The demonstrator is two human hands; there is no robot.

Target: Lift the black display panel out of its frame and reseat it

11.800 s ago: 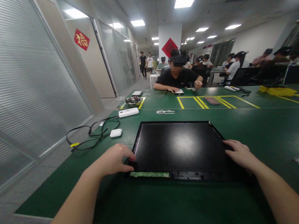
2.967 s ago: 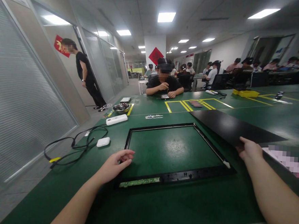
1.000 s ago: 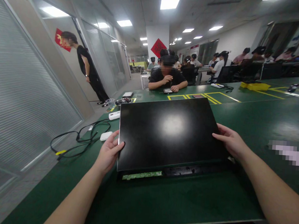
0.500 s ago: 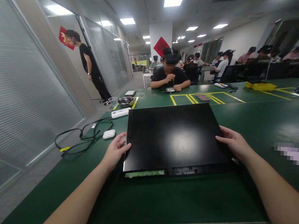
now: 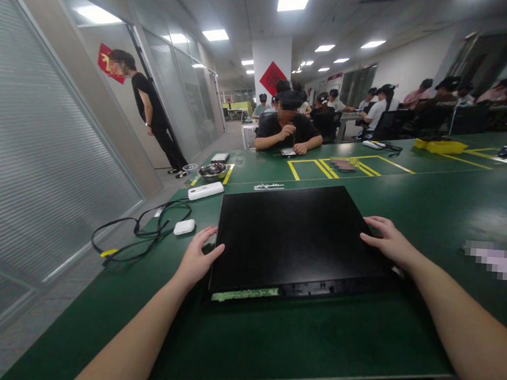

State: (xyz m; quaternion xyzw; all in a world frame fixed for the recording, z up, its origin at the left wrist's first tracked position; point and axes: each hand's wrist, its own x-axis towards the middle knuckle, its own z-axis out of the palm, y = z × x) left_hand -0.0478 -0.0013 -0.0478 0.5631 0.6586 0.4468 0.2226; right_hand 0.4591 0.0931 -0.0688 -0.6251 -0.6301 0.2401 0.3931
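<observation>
A black LCD panel lies low over the green table in front of me, its near edge toward me. Along that near edge run a green circuit board strip on the left and a black frame part further right. My left hand grips the panel's left side, thumb on the face and fingers at the edge. On the right side, my right hand holds the other edge in the same way. The fingertips under the panel are hidden.
On the left lie a white power strip, a small white case and coiled black cables. Small white parts lie beyond the panel. A metal bowl stands further back. Across the green table sits a co-worker.
The panel's far edge has come down, so the panel lies flatter and the light's reflection on it is gone. Small white parts behind it now show. Both hands stay at its sides.
</observation>
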